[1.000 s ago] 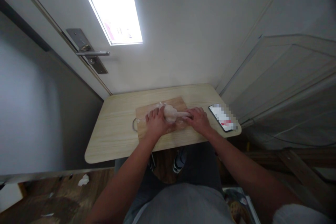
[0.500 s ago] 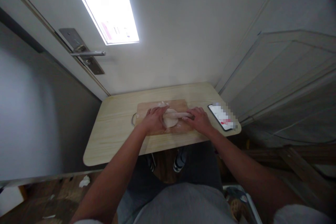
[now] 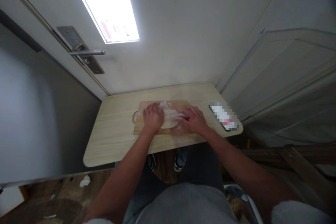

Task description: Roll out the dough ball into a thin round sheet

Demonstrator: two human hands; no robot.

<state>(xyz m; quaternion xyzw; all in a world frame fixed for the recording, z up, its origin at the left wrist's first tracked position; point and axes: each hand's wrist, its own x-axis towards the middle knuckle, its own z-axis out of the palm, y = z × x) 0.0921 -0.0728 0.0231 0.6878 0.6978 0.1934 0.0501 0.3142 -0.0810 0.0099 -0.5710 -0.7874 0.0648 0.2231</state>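
Observation:
A pale, flattened piece of dough [image 3: 169, 121] lies on a floured wooden cutting board [image 3: 139, 129]. Across its upper part runs a light rolling pin [image 3: 181, 115], dusted with flour. My right hand [image 3: 196, 120] is closed around the pin's right end, thumb towards the dough. At the dough's left edge, my left hand [image 3: 153, 117] is palm down with fingers bent over the line of the pin, whose left end it hides. White flour [image 3: 165, 104] is scattered behind the dough.
The board rests on a small wood-topped table [image 3: 112, 126] against a white door with a metal handle [image 3: 88, 53]. A phone [image 3: 223, 116], partly pixelated, lies on the table's right side. Crumpled white paper [image 3: 85, 181] is on the floor at left.
My left hand has shifted slightly left and straightened at the wrist, uncovering more dough. The dough looks wider and reaches further left. My right hand stays at the pin's right end.

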